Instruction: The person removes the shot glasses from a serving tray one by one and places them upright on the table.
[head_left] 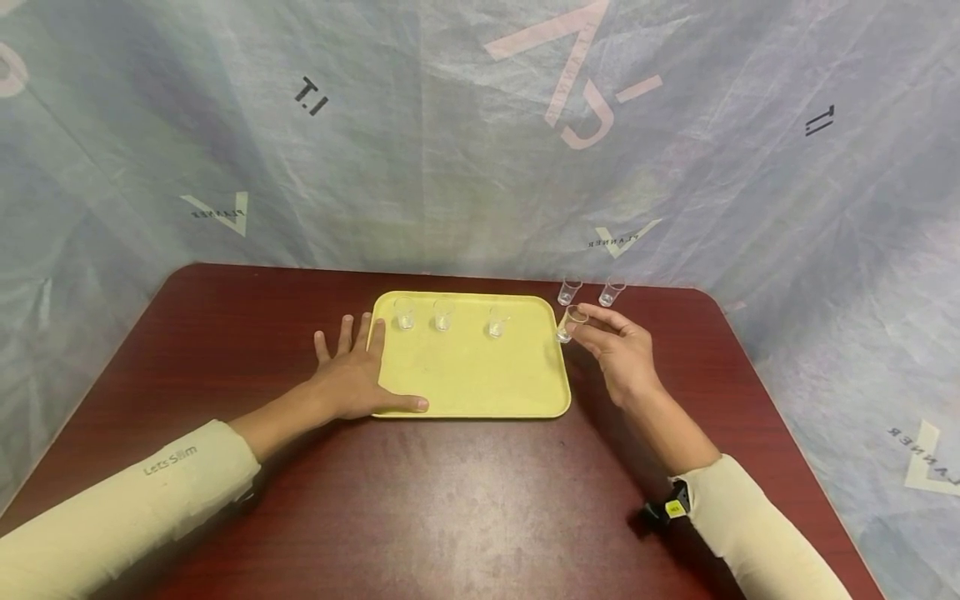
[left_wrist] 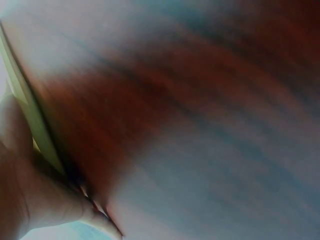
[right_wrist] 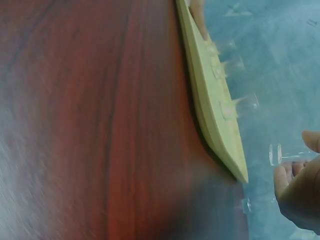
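A yellow tray (head_left: 472, 375) lies on the dark red table, and three clear shot glasses stand in a row along its far side: a left one (head_left: 406, 317), a middle one (head_left: 443, 317) and a right one (head_left: 496, 322). My left hand (head_left: 350, 375) rests on the tray's left edge with fingers spread and thumb along the near rim. Between thumb and fingers, my right hand (head_left: 621, 350) pinches another shot glass (head_left: 566, 329) by the tray's right edge. In the right wrist view that glass (right_wrist: 276, 154) is held off the table, its base beyond the fingertips.
Two more clear shot glasses, one (head_left: 569, 291) and another (head_left: 611, 292), stand at the table's back right, just behind the right hand. A grey printed cloth (head_left: 465, 183) hangs behind the table (head_left: 465, 500) and along both sides.
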